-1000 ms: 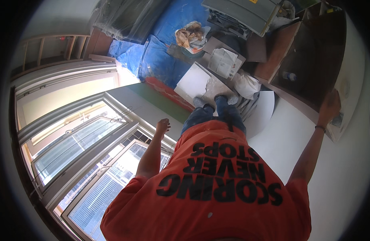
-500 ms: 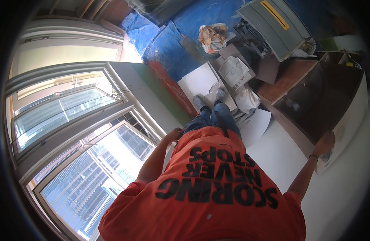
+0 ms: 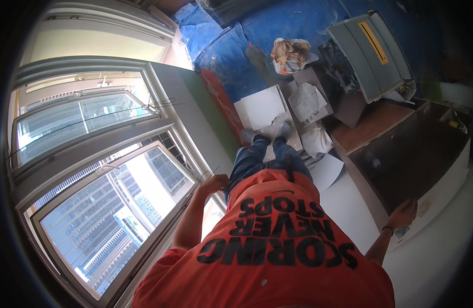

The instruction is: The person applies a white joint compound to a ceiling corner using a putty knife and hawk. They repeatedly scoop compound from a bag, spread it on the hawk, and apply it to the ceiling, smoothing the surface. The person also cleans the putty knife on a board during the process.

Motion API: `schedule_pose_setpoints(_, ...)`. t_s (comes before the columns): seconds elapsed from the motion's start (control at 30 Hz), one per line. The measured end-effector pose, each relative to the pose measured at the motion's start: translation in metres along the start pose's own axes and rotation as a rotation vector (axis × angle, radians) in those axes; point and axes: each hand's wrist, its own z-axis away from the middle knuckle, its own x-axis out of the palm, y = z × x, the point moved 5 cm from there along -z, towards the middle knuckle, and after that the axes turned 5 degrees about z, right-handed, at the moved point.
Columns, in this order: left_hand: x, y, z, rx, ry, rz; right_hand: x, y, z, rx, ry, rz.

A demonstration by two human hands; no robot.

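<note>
My left hand [image 3: 216, 183] is beside my left hip, against the blue jeans [image 3: 254, 158], its fingers curled; what they hold, if anything, is hidden. My right hand [image 3: 403, 212] is out to my right, fingers bent, at a pale panel [image 3: 441, 197] beside a dark brown cabinet [image 3: 388, 154]; what it grips is too unclear to name. A small grey patch or object shows just below that hand. My feet in speckled slippers [image 3: 281, 131] stand on white boards [image 3: 257, 108].
An open window [image 3: 103, 215] fills my left. A blue tarp [image 3: 257, 31] lies ahead, with crumpled paper [image 3: 290, 51]. A grey metal unit [image 3: 367, 56] stands beside brown boards [image 3: 352, 110], newspaper [image 3: 306, 102], a white bag [image 3: 316, 138] and a red strip [image 3: 218, 97].
My left hand has come in from beside the window to my hip and curled. The view has shifted; the cabinet and my right hand now sit lower in it.
</note>
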Motion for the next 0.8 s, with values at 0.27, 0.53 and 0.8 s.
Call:
schedule_pose_setpoints(0.27,0.007,-0.039,-0.020,0.012,0.084,0.045,0.061,-0.247,0.024,-0.160,-0.728,-0.958)
schedule_pose_setpoints(0.53,-0.016,-0.080,-0.039,0.090,0.554,0.397,0.055,-0.428,0.141,-0.611,-1.551,-0.558)
schedule_pose_setpoints(0.8,-0.069,-0.151,-0.054,0.138,0.797,0.492,0.000,-0.590,0.167,-0.893,-1.906,-0.545)
